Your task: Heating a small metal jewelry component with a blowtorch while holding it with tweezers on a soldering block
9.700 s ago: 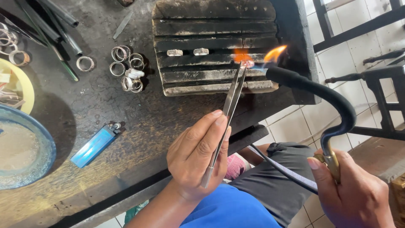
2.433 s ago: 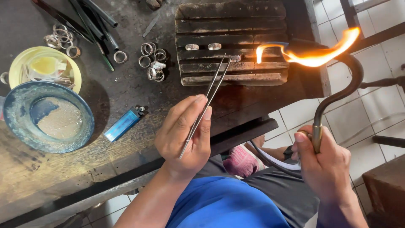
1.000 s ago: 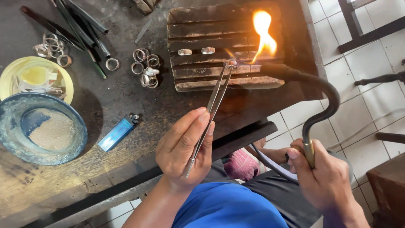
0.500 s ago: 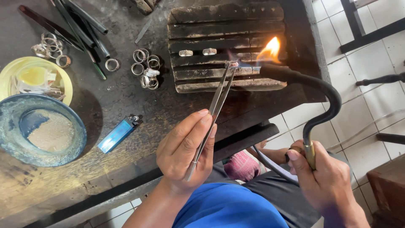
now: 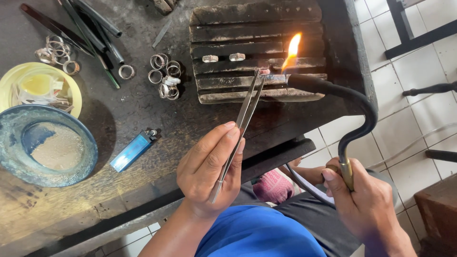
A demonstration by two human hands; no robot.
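The left hand [image 5: 209, 166] pinches tweezers [image 5: 240, 123] whose tips clamp a small ring [image 5: 263, 72] over the charred block [image 5: 257, 52] at the counter's far right edge. The right hand [image 5: 364, 200] (fingers wrapped) grips the torch [image 5: 352, 109]; its flame [image 5: 291, 51] has shrunk, now licking upward beside the ring.

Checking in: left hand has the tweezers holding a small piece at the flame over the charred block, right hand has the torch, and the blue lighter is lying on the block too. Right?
Not quite. The blue lighter lies on the dark workbench, left of the left hand, not on the charred block. The head view shows it. The rest holds: tweezers at the flame, torch in the right hand.
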